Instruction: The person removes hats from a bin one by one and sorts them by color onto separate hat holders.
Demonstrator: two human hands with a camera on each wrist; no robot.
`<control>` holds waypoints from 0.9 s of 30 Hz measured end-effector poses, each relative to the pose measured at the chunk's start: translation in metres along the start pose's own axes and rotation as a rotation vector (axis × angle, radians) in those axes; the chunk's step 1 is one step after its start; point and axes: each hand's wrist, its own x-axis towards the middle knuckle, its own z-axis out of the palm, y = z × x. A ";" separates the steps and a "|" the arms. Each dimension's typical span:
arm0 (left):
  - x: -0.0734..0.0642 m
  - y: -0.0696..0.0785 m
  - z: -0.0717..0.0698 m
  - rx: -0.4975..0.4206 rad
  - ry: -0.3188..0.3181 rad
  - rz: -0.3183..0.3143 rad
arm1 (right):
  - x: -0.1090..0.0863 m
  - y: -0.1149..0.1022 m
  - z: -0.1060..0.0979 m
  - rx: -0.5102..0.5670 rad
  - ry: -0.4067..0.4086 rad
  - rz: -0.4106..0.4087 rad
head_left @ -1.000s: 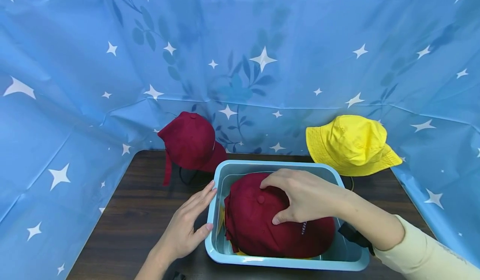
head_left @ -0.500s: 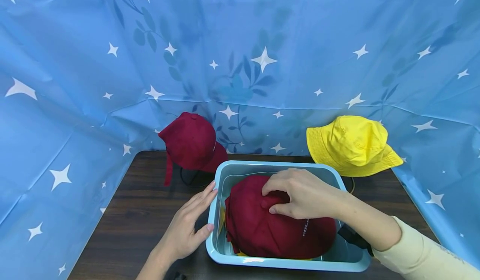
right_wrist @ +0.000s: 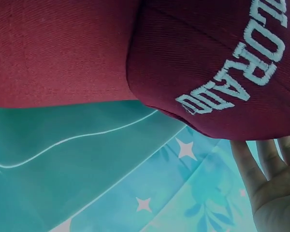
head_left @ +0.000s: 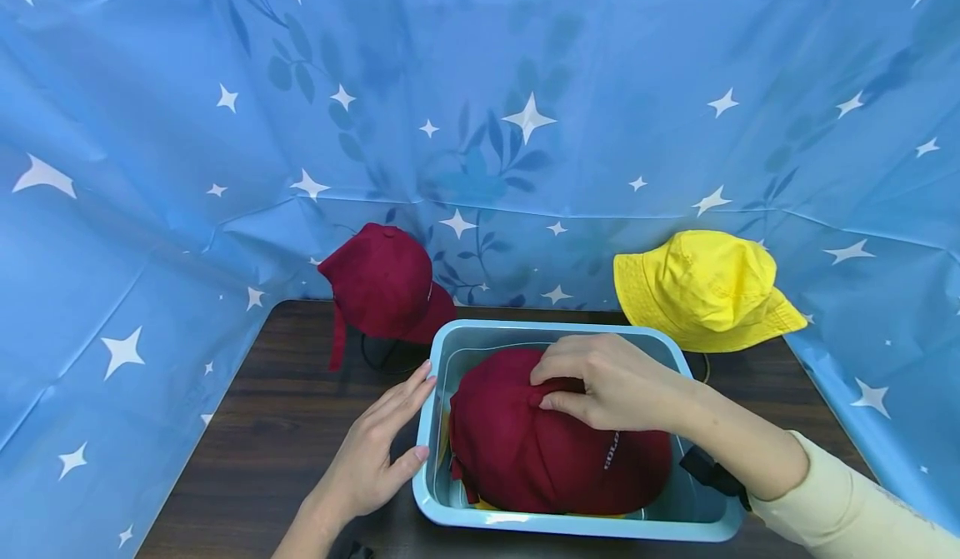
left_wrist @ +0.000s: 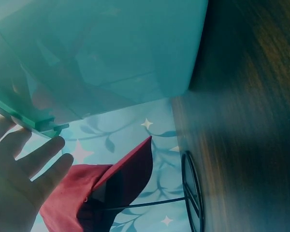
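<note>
Two hands meet at a light-blue bin (head_left: 577, 528) on a dark wood table (head_left: 240, 442), the right hand (head_left: 611, 384) pinching the crown of a maroon cap (head_left: 498, 442) that lies inside. With only a small fold of cloth caught near the top, the cap could slip if pulled; its brim (head_left: 648, 467), pointing toward the bin's right end, might snag on the wall, and yellow fabric (head_left: 444, 434) showing beneath could be dragged along. If the left hand (head_left: 378, 442) steadies the bin too lightly, the bin may slide; that hand's fingers are straight and appear to touch the left rim. The cap lies directly under the right hand's fingers, thumb on the near side of the fold, fingertips on the far side, white lettering (head_left: 612, 451) just nearer the wearer. Whether the cap is clear of what lies below cannot be told.
</note>
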 end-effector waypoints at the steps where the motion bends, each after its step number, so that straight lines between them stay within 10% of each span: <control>1: 0.000 0.000 0.000 -0.001 0.000 -0.002 | 0.000 0.000 -0.001 0.001 0.000 0.000; 27: 0.000 -0.001 0.000 -0.020 -0.001 -0.009 | 0.000 -0.007 -0.047 0.070 0.096 -0.016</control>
